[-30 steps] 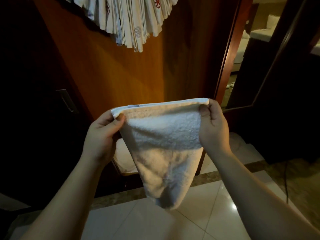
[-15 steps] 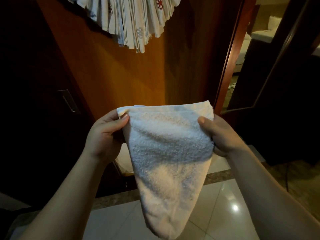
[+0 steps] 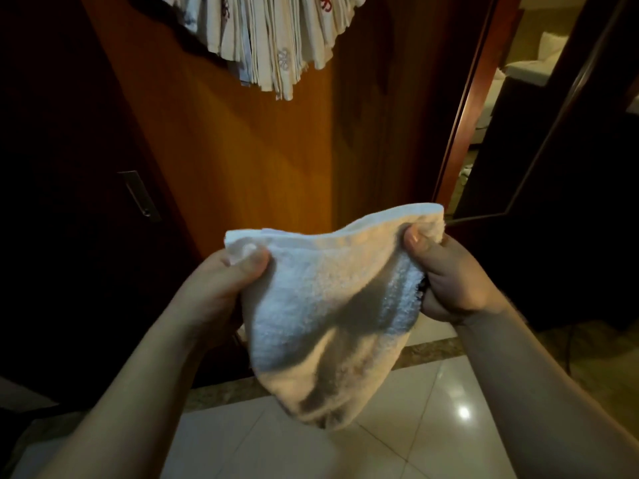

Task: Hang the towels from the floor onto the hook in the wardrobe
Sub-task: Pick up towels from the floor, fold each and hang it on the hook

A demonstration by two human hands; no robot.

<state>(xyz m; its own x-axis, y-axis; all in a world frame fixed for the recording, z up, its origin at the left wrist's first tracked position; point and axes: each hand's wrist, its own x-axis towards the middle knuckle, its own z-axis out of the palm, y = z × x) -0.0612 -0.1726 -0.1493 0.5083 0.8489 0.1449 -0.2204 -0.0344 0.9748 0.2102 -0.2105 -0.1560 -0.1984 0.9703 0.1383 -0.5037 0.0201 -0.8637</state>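
A small white terry towel (image 3: 328, 305) hangs folded between both hands in front of the wardrobe. My left hand (image 3: 221, 288) pinches its upper left corner with the thumb on top. My right hand (image 3: 449, 274) grips the upper right corner, thumb pressed into the bunched cloth. The towel's top edge sags in the middle and its lower end droops to a rounded point above the floor. A bundle of white towels (image 3: 276, 39) with red and grey patterns hangs at the top of the wooden wardrobe panel (image 3: 242, 160); the hook itself is hidden.
A dark wardrobe door with a metal handle (image 3: 140, 195) stands to the left. To the right a dark door (image 3: 553, 167) leans open, with a lit room behind it. Glossy white floor tiles (image 3: 432, 426) lie below, edged by a brown stone strip (image 3: 221, 392).
The towel has dropped lower and its top edge has gone slack. My right hand has shifted from a flat hold to bunching the corner; the hands have come slightly closer.
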